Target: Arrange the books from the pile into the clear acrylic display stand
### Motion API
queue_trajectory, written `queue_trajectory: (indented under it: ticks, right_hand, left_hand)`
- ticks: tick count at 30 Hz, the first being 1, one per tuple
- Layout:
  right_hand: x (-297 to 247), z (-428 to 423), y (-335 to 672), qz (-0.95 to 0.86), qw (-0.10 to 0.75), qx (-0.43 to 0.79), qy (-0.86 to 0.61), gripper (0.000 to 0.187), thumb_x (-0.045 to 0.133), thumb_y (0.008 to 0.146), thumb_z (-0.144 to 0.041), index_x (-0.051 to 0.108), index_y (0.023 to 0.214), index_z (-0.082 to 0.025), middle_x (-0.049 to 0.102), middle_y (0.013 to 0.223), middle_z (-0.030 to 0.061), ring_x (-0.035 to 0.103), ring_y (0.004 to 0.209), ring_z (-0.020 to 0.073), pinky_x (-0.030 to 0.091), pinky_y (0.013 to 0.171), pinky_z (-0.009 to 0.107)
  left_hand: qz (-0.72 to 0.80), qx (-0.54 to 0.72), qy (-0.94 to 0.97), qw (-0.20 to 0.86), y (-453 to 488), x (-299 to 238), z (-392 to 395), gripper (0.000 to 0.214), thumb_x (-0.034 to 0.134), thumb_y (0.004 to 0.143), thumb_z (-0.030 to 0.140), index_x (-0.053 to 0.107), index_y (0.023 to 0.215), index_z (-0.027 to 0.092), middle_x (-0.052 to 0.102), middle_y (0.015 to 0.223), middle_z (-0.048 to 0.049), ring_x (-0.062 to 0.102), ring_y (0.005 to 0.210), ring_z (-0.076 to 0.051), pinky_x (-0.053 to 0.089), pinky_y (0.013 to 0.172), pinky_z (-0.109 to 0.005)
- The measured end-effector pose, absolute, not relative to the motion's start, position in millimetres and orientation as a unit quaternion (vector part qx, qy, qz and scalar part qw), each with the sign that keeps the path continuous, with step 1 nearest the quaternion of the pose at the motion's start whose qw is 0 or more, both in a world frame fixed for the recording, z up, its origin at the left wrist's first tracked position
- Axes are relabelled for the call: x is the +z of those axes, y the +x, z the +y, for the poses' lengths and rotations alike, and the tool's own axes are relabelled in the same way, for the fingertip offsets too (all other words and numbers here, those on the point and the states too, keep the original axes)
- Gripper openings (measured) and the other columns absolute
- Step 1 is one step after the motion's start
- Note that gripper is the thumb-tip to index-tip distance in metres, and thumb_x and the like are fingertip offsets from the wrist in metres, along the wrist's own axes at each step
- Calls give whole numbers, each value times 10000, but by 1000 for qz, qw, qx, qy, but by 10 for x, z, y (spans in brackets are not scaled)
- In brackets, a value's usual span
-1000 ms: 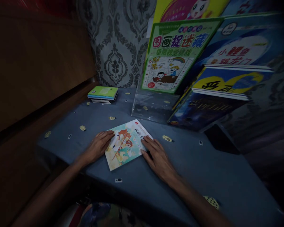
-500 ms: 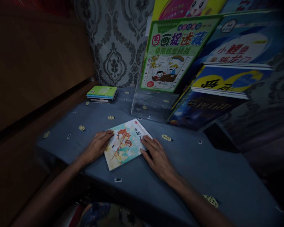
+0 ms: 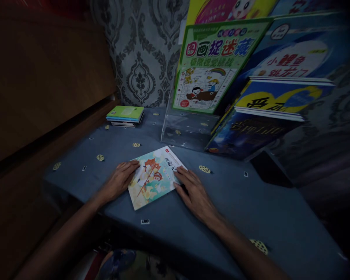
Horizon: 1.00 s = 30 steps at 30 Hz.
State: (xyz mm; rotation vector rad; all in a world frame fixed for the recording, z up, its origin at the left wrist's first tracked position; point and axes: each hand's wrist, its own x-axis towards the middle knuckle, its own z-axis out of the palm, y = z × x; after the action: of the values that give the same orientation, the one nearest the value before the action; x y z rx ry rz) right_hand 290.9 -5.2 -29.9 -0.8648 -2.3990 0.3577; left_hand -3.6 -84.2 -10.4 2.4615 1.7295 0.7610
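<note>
A picture book (image 3: 153, 181) with a colourful cover lies closed and tilted on the cloth-covered table (image 3: 128, 136). My left hand (image 3: 119, 181) rests at its left edge, fingertips stretched over the cover. At the right edge, my right hand (image 3: 194, 192) lies with fingers extended onto the cover and the thumb apart, near the book's side. Neither hand lifts the book.
Behind stands a clear acrylic rack (image 3: 186, 130) holding several books, among them a green one (image 3: 211, 74) and a dark blue one (image 3: 247, 132). A small stack of books (image 3: 125, 114) sits at the back left, near a wooden panel (image 3: 46, 85).
</note>
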Motion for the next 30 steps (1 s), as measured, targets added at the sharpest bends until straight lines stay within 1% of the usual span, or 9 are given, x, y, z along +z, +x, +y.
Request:
queue_trajectory:
  ticks: [6, 9, 12, 16, 19, 22, 24, 26, 30]
  right_hand:
    - [-308, -8, 2964, -875, 295, 156, -350, 359, 478, 965, -337, 654, 1240, -187, 623, 1336, 156, 574, 1255, 312, 474, 1041, 553]
    - [-303, 25, 2997, -871, 293, 154, -363, 377, 469, 969, -362, 653, 1233, -164, 626, 1325, 166, 586, 1233, 318, 484, 1025, 555]
    - [-302, 67, 3034, -867, 290, 148, -377, 388, 483, 962, -385, 657, 1224, -156, 624, 1322, 172, 581, 1229, 326, 478, 1026, 560]
    - [-327, 119, 3083, -863, 286, 140, -393, 390, 534, 936, -398, 645, 1240, -181, 635, 1297, 164, 596, 1190, 334, 482, 1005, 580]
    - [-357, 138, 3106, -865, 290, 144, -382, 363, 531, 941, -376, 643, 1238, -201, 639, 1281, 153, 597, 1181, 323, 499, 988, 565]
    - [-382, 144, 3122, -866, 296, 156, -372, 336, 523, 944, -319, 640, 1242, -220, 629, 1291, 146, 592, 1189, 307, 518, 977, 530]
    - [-392, 146, 3135, -862, 303, 173, -368, 344, 533, 934, -292, 627, 1262, -248, 617, 1308, 133, 580, 1209, 295, 524, 980, 500]
    - [-400, 151, 3153, -854, 312, 194, -369, 389, 538, 930, -295, 592, 1314, -268, 603, 1329, 125, 563, 1239, 290, 520, 994, 481]
    - [-420, 174, 3176, -820, 315, 262, -399, 525, 574, 903, -399, 508, 1408, -271, 574, 1375, 125, 531, 1283, 304, 483, 1039, 489]
  left_hand:
    - [568, 245, 785, 37, -33, -74, -815, 331, 358, 1014, 250, 546, 1275, 171, 615, 1308, -123, 568, 1208, -231, 458, 1016, -440]
    - [592, 223, 773, 51, -3, -25, -687, 321, 374, 1000, 254, 571, 1235, 162, 627, 1267, -126, 578, 1157, -253, 466, 972, -452]
    - [622, 191, 758, 54, 65, 28, -462, 329, 388, 978, 259, 581, 1217, 142, 644, 1184, -146, 590, 1084, -278, 467, 935, -456]
    - [662, 173, 726, 65, 191, 92, -118, 304, 411, 958, 283, 601, 1155, 152, 660, 1078, -139, 612, 1025, -274, 466, 877, -387]
    - [691, 137, 703, 96, 256, 136, 96, 292, 413, 951, 367, 618, 1013, 169, 673, 959, -116, 639, 902, -254, 451, 770, -334]
    - [685, 126, 700, 159, 259, 172, 252, 359, 378, 934, 465, 583, 819, 194, 653, 799, -69, 618, 762, -224, 418, 682, -306]
    - [668, 157, 694, 220, 239, 189, 327, 387, 360, 909, 492, 546, 721, 209, 631, 741, -44, 600, 731, -211, 409, 658, -295]
    - [650, 202, 670, 295, 221, 194, 381, 394, 378, 871, 525, 532, 681, 215, 621, 715, -26, 592, 725, -207, 418, 651, -288]
    - [629, 280, 577, 439, 234, 164, 431, 422, 521, 747, 628, 568, 688, 212, 629, 683, 1, 580, 690, -200, 449, 623, -280]
